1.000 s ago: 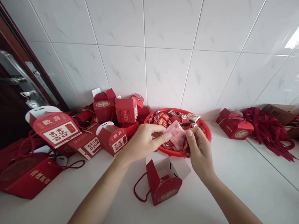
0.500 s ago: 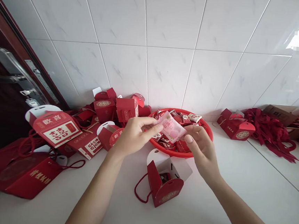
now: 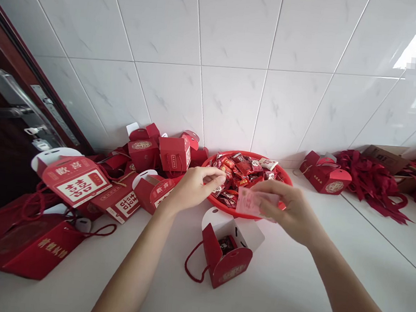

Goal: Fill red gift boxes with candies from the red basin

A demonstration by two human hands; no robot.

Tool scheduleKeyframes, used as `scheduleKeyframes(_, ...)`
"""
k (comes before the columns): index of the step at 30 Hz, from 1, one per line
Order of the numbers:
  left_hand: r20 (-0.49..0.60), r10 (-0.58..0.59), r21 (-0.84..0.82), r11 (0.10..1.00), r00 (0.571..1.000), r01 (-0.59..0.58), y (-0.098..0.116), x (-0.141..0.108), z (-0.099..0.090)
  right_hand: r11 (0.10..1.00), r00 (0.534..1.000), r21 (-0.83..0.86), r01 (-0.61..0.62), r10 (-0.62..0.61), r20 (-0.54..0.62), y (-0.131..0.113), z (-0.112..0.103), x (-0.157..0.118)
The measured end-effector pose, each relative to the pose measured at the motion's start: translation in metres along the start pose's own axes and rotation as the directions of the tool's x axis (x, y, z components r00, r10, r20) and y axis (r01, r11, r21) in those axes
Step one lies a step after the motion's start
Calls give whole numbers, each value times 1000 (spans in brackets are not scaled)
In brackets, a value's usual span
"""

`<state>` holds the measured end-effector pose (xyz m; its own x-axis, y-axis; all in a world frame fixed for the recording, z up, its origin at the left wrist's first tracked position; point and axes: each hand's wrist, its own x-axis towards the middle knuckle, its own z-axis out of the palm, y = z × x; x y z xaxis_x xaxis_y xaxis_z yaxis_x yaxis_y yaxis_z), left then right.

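Observation:
My right hand [image 3: 293, 207] pinches a pink translucent wrapped candy packet [image 3: 249, 202], slightly blurred, over the front right part of a red plastic basket [image 3: 221, 208]. Beside the basket's left edge, my left hand [image 3: 196, 189] has its thumb and fingers closed together, with nothing visible between them. Red-wrapped candies [image 3: 243, 167] and a few white ones fill the basket. In front of it stands a red gift box [image 3: 230, 269] with its top open, a cord handle hanging at its left. Some dark wrapped sweets [image 3: 226, 245] lie inside that box.
Several red gift boxes [image 3: 78, 183] are piled at the left, near a dark door with a metal handle [image 3: 13, 93]. At the right stand another red box [image 3: 328, 178], tangled red ribbons [image 3: 369, 177] and a brown carton [image 3: 384, 159]. A tiled wall [image 3: 231, 99] rises behind the white table.
The pink packet has left my left hand and is now in my right hand alone, lower and turned. My left hand's fingers have closed together. The open box has stayed in place.

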<state>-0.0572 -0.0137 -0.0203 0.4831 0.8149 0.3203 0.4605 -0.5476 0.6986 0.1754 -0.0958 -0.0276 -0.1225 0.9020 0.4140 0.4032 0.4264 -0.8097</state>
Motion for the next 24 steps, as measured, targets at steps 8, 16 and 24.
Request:
scheduleKeyframes(8,72,-28,82,996,997,22,4,4,11,983,891,-88,158,-104,443,-1,27,-6)
scheduleKeyframes(16,132,-11,136,991,991,-7,-7,10,21,924,966,-339,177,-96,241,4,17,-1)
scheduleKeyframes(24,460,-3,99,994,888,-48,11,-7,-10,771,918,-636,33,228,324,3,-2,-10)
